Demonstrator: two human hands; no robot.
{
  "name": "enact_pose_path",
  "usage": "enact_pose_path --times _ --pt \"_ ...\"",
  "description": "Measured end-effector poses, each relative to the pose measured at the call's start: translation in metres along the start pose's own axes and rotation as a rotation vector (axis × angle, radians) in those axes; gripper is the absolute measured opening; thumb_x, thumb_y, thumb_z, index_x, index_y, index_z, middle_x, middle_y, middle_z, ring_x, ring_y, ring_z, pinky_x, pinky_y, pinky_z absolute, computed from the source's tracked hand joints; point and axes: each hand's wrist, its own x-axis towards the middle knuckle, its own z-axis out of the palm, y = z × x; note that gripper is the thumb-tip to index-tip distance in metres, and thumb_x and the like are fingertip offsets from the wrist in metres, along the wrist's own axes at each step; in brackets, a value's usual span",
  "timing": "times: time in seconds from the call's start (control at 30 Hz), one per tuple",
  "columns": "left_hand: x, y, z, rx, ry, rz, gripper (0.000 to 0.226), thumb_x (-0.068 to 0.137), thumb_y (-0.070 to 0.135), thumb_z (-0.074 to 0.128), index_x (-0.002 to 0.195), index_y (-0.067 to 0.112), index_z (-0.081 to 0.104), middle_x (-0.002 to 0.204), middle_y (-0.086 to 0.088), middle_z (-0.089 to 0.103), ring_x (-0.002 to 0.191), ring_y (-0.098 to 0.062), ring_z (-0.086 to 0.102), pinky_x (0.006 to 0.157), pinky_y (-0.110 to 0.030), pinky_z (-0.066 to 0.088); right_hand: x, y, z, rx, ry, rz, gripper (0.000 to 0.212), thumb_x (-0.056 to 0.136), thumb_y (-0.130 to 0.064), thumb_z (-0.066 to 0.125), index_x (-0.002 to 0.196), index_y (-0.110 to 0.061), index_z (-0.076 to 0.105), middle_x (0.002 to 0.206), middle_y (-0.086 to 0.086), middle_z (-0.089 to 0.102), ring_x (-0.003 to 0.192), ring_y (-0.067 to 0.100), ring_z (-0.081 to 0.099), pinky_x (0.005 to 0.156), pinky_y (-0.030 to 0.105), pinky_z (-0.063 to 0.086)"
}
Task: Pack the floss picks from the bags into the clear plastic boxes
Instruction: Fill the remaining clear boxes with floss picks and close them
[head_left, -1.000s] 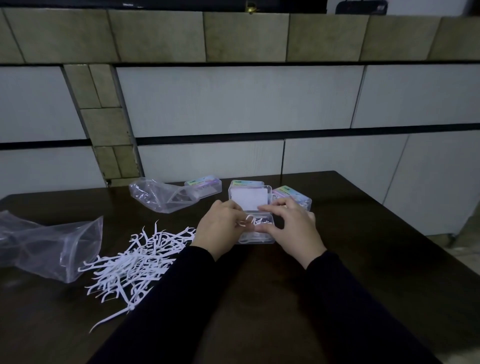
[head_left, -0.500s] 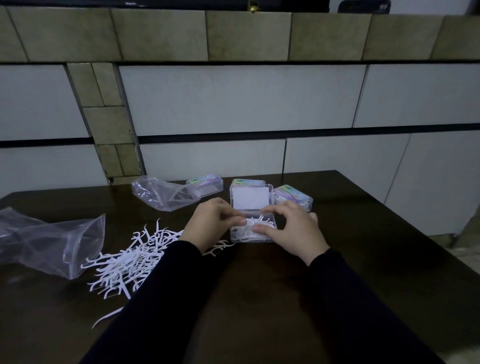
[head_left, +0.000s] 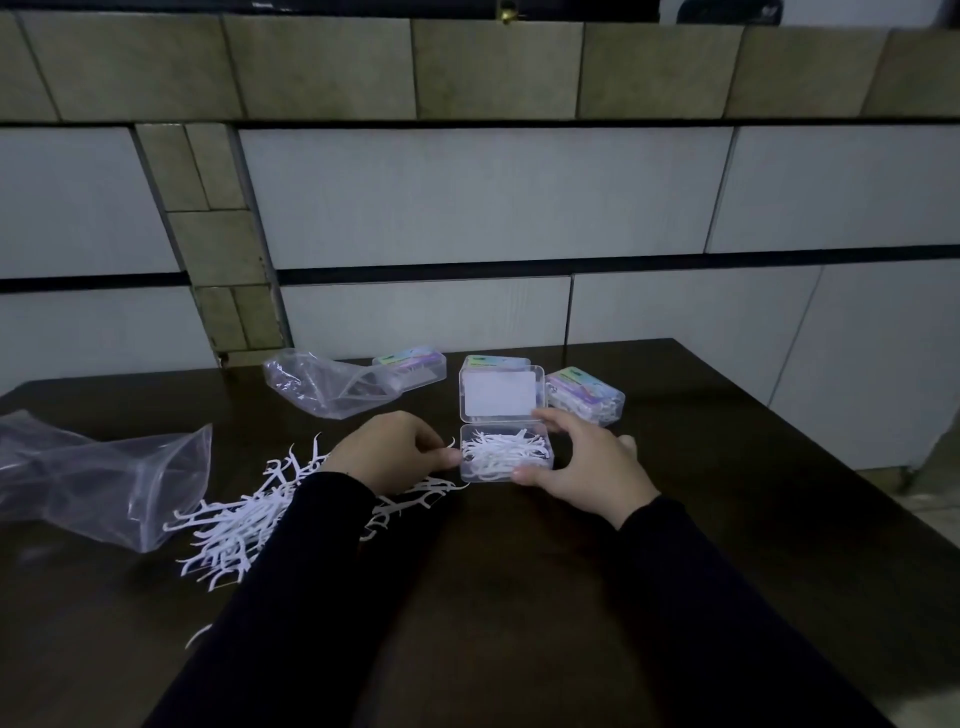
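Boxes: 4 clear plastic; 1 open box with its lid up, holding floss picks; 3 closed boxes behind.
Bags: 2, near bag and far bag.
Loose picks: 1 pile, uncounted.
Hands: 2; left hand fingers curled beside the box, contents unclear; right hand grips the box.
Surface: dark table.
Room: tiled wall.
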Motion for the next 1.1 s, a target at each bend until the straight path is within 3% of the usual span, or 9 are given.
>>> enact_pose_path --times 0.1,0.2,0.33,0.47,0.57,0.67,0.77,0.87,1.1 --pt "-0.001 0.003 0.003 0.008 0.015 -0.039 0.023 0.084 0.04 0.069 0.102 0.026 0.073 0.103 0.007 0.07 0.093 -0.009 0.062 0.09 -0.032 0.05 0.0 0.0 0.001 0.001 -0.002 0.009 0.078 0.078 -0.059 0.067 0.144 -0.04 0.03 0.145 -0.011 0.043 0.132 0.018 0.039 0.112 0.044 0.021" --pt "-0.001 0.009 0.008 0.045 0.108 -0.076 0.018 0.076 0.039 0.076 0.088 0.026 0.075 0.091 0.009 0.07 0.085 -0.009 0.063 0.081 -0.032 0.053 -0.001 -0.001 0.0 -0.004 -0.002 0.015 0.078 0.079 -0.059 0.067 0.144 -0.04 0.03 0.146 -0.011 0.042 0.132 0.018 0.038 0.111 0.042 0.023" --pt "0.001 0.017 0.013 0.036 0.157 -0.072 0.008 0.082 0.025 0.071 0.088 0.021 0.074 0.092 0.003 0.071 0.083 -0.012 0.064 0.079 -0.032 0.055 -0.001 -0.002 0.0 -0.002 -0.006 0.011 0.077 0.079 -0.059 0.067 0.144 -0.04 0.031 0.148 -0.009 0.041 0.133 0.018 0.037 0.111 0.042 0.022" --pt "0.0 0.02 0.013 0.058 0.167 -0.091 0.009 0.079 0.027 0.073 0.083 0.018 0.074 0.083 0.002 0.07 0.077 -0.012 0.064 0.076 -0.033 0.056 0.0 -0.001 0.002 0.0 -0.005 0.008 0.077 0.078 -0.06 0.067 0.143 -0.04 0.032 0.148 -0.009 0.041 0.133 0.018 0.038 0.11 0.041 0.022" --pt "-0.002 0.017 0.011 0.015 0.359 -0.066 0.01 0.082 0.025 0.068 0.084 0.018 0.075 0.079 0.0 0.071 0.073 -0.014 0.065 0.074 -0.034 0.057 -0.001 -0.001 0.002 0.005 -0.003 0.005 0.077 0.078 -0.06 0.067 0.143 -0.04 0.032 0.147 -0.009 0.041 0.132 0.018 0.038 0.11 0.041 0.022" --pt "-0.002 0.022 0.012 -0.057 0.544 0.106 0.015 0.085 0.026 0.064 0.097 0.022 0.073 0.088 0.005 0.071 0.08 -0.01 0.064 0.076 -0.033 0.056 -0.001 0.0 0.002 0.02 -0.005 0.0 0.077 0.078 -0.059 0.067 0.144 -0.039 0.032 0.147 -0.01 0.042 0.132 0.017 0.039 0.111 0.042 0.021" --pt "-0.002 0.034 0.021 0.029 0.465 0.295 0.02 0.091 0.029 0.059 0.106 0.028 0.071 0.099 0.008 0.066 0.086 -0.006 0.059 0.078 -0.027 0.052 -0.001 0.001 0.001 0.034 -0.024 -0.009 0.076 0.078 -0.058 0.067 0.143 -0.039 0.032 0.147 -0.01 0.041 0.131 0.017 0.039 0.11 0.042 0.021" --pt "0.001 0.038 0.031 0.1 0.368 0.371 0.021 0.093 0.034 0.055 0.106 0.03 0.071 0.106 0.009 0.064 0.096 -0.007 0.056 0.082 -0.026 0.048 -0.001 0.001 0.001 0.031 -0.019 -0.011 0.074 0.08 -0.059 0.065 0.143 -0.04 0.033 0.147 -0.01 0.041 0.132 0.017 0.038 0.11 0.042 0.022" --pt "0.0 0.037 0.031 0.122 0.278 0.38 0.026 0.091 0.038 0.053 0.108 0.033 0.071 0.116 0.014 0.063 0.103 -0.006 0.05 0.082 -0.023 0.042 -0.003 0.0 0.0 0.007 -0.014 -0.021 0.07 0.084 -0.059 0.061 0.144 -0.038 0.033 0.147 -0.009 0.042 0.131 0.017 0.04 0.11 0.042 0.023"
